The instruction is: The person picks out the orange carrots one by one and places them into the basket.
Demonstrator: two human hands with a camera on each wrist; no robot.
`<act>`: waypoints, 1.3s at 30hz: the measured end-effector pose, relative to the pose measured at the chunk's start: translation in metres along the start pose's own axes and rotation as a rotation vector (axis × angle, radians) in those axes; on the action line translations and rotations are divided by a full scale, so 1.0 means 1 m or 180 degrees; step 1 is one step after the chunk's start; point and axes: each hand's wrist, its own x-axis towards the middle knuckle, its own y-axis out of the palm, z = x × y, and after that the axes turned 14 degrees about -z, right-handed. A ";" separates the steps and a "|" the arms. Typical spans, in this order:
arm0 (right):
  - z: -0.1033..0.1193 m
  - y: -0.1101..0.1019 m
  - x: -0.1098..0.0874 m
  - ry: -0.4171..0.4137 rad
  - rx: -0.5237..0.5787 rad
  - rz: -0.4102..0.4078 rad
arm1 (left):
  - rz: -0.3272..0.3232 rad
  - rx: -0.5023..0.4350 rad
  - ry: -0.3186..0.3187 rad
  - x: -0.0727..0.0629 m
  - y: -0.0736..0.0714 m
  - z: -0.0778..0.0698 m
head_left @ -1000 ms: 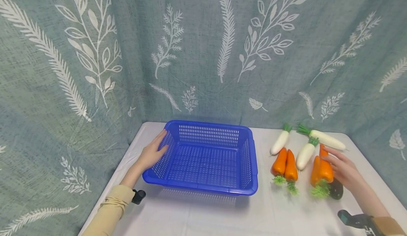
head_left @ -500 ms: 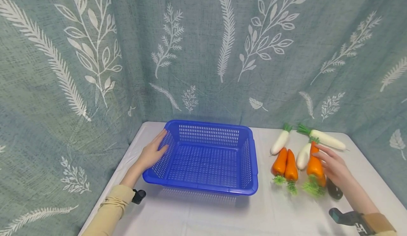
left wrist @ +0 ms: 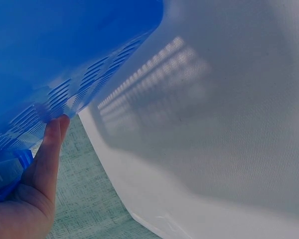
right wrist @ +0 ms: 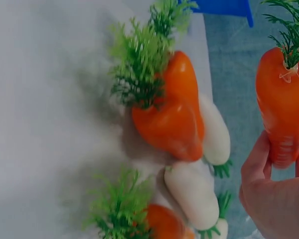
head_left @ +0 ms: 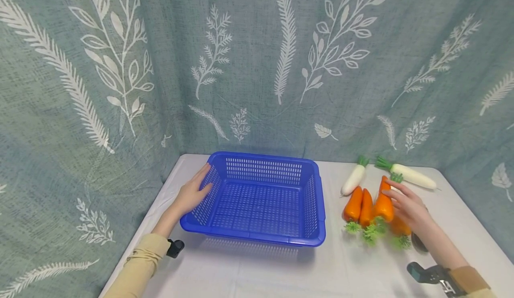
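Note:
My left hand (head_left: 194, 193) lies along the left rim of a blue slotted plastic basket (head_left: 253, 236), fingers straight and thumb reaching over the rim. The left wrist view shows straight fingers (left wrist: 49, 154) right at the slotted wall. My right hand (head_left: 411, 206) pinches an orange carrot (head_left: 384, 206) by its narrow end, between thumb and fingers in the right wrist view. Its leafy top hangs downward, overlapping two carrots (head_left: 353, 205) lying side by side. Another carrot (head_left: 400, 227) lies partly hidden below the hand, near a dark, rounded vegetable (head_left: 419, 243).
White radishes lie behind the carrots: one upright-pointing radish (head_left: 353, 180) at left, one long radish (head_left: 413, 176) at the back right, and another mostly hidden by my right hand. A leaf-patterned curtain (head_left: 257, 66) hangs behind the white-covered table (head_left: 241, 273).
My right hand has moved left with the carrot, away from the carrot and dark vegetable at the right, toward the two carrots. The left hand and basket have stayed in place.

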 end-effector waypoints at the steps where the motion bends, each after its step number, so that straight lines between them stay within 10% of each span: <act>1: 0.000 0.003 -0.001 -0.0012 0.0038 0.0010 | 0.0002 -0.0003 -0.0001 0.000 0.000 0.000; 39: 0.012 0.110 -0.018 -0.0039 0.0815 0.0151 | -0.0007 0.0006 0.0043 0.001 0.001 0.004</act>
